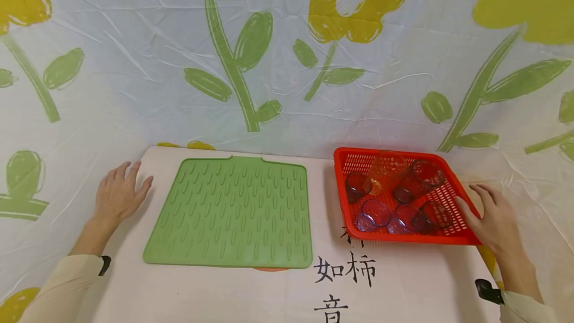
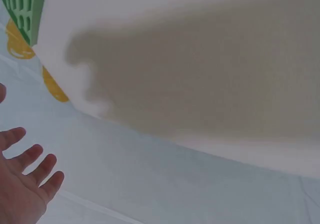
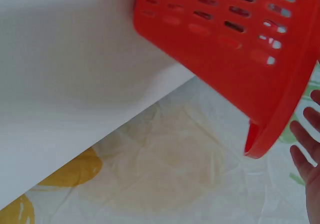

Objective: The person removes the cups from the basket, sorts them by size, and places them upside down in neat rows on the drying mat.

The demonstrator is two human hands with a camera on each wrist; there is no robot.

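Note:
To the left of a green ridged mat [image 1: 233,213], my left hand [image 1: 118,191] is held with fingers spread and nothing in it. The left wrist view has the same hand [image 2: 22,184] at its lower left corner. My right hand [image 1: 498,218] is at the right end of a red slotted basket [image 1: 403,238], its thumb by the rim. Seen from the right wrist, the fingers [image 3: 305,134] look relaxed and apart from the basket rim [image 3: 280,119]. Inside the basket lie several see-through cups, among them a purple-tinted cup [image 1: 375,213] and a larger clear cup [image 1: 387,168].
A white table [image 1: 215,295] with black printed characters [image 1: 345,268] bears the mat and basket. A flowered cloth [image 1: 287,74] hangs behind and around it. A green slotted piece [image 2: 22,8] shows in the left wrist view. Something orange [image 1: 271,269] peeks from under the mat's front edge.

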